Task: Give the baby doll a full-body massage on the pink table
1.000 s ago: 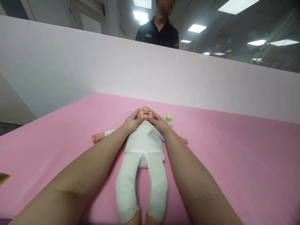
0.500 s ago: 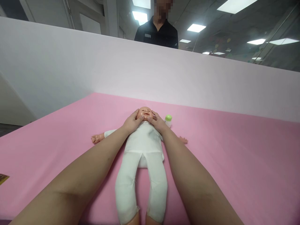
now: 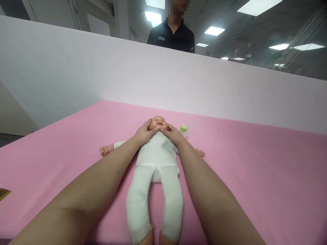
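A baby doll [image 3: 159, 149] with a soft white cloth body lies on its back, its head away from me and its legs toward me. My left hand [image 3: 145, 132] cups the left side of the doll's head and jaw, its thumb by the chin. On the opposite side, my right hand [image 3: 174, 134] holds the head the same way, with the thumb close to the chin. The fingers behind the head are partly hidden. Both doll arms stretch out sideways, partly covered by my forearms. Just beyond my right wrist stands a small bottle with a green cap [image 3: 184, 128].
A pink padded surface [image 3: 242, 170] lies under the doll. White panels [image 3: 153, 75] rise along its back and left. A person in a dark shirt [image 3: 171, 35] shows above the back panel. A yellow-and-dark label [image 3: 4, 194] sits at the left edge.
Both thumbs have slid slightly down and inward on the doll's face toward the chin. The doll's body and the bottle stay in place.
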`<state>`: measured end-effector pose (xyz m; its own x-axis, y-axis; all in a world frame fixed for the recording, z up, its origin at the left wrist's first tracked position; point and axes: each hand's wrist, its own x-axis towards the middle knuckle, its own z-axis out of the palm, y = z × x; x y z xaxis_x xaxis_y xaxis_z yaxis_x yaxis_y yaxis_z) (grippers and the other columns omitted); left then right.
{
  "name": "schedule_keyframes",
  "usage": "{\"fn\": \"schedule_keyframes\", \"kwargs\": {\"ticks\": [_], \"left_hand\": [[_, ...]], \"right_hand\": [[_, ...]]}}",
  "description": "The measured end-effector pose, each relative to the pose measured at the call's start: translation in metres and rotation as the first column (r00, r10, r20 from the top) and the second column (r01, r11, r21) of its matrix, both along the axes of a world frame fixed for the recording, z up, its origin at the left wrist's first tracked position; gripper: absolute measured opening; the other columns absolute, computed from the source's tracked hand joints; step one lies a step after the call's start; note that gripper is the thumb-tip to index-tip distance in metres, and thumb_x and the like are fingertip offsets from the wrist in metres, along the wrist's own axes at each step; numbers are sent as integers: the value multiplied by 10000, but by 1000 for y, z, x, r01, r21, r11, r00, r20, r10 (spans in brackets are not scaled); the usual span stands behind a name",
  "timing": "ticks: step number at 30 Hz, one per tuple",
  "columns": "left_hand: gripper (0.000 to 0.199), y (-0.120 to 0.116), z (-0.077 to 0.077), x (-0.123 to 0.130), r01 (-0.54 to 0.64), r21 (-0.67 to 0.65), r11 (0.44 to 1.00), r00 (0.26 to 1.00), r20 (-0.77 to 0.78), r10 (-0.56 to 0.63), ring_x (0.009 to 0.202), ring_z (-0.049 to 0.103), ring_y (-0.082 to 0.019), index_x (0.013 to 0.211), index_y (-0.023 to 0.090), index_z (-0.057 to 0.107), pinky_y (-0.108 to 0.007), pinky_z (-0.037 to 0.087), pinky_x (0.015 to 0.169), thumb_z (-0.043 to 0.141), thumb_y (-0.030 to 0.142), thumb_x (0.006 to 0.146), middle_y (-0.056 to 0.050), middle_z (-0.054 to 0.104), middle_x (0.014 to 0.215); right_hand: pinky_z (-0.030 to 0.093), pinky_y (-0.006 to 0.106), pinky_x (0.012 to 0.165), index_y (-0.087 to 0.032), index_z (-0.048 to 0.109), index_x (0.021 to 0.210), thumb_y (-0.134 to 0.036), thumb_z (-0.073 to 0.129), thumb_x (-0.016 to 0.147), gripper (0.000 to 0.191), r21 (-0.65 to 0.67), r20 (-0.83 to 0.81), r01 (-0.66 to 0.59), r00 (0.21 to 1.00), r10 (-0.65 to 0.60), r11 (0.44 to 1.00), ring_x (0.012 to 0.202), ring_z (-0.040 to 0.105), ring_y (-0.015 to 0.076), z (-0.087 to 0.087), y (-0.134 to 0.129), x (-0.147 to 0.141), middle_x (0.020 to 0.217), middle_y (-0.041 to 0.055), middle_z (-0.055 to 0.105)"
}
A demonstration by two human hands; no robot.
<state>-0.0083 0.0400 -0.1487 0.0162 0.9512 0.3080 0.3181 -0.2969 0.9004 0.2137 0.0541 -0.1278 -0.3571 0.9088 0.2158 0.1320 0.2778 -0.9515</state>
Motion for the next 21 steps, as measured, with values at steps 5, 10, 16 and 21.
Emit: {"fn": "schedule_keyframes", "kwargs": {"ticks": [5, 10, 16, 21], "left_hand": [[919, 11, -11, -1, 2, -1, 1000, 993, 122, -2, 1537, 411, -311, 1660, 196, 375, -421, 345, 1249, 692, 642, 921, -92, 417, 1679], [795, 12, -12, 1, -14, 9, 1000, 987, 163, 12, 1511, 454, -296, 1643, 195, 415, -423, 373, 1232, 532, 661, 1010, -98, 465, 1648], [833, -3, 3, 3, -58, 22, 998, 998, 36, 58, 1518, 443, -308, 1623, 212, 454, -402, 361, 1239, 524, 732, 978, -89, 458, 1653], [1007, -13, 15, 3, -84, -4, 996, 991, -105, 83, 1491, 466, -372, 1645, 209, 405, -440, 401, 1204, 705, 740, 844, -116, 464, 1648]], "right_hand": [[456, 414, 1177, -291, 592, 1487, -645, 657, 951, 646, 27, 19, -90, 996, 90, 996, 1351, 617, 231, 2, -2, 4, 1460, 26, 670], [460, 442, 1176, -269, 649, 1442, -701, 546, 996, 629, 21, 10, -84, 996, 83, 996, 1348, 620, 267, 5, -4, 4, 1428, 45, 691], [483, 474, 1147, -237, 713, 1358, -709, 483, 1015, 626, 45, 18, 28, 999, -29, 999, 1277, 660, 298, 3, -3, -1, 1310, 68, 753], [522, 448, 1088, -298, 625, 1452, -697, 708, 880, 703, 132, 128, 98, 985, -115, 986, 1255, 671, 275, 5, -10, -6, 1374, 49, 717]]}}
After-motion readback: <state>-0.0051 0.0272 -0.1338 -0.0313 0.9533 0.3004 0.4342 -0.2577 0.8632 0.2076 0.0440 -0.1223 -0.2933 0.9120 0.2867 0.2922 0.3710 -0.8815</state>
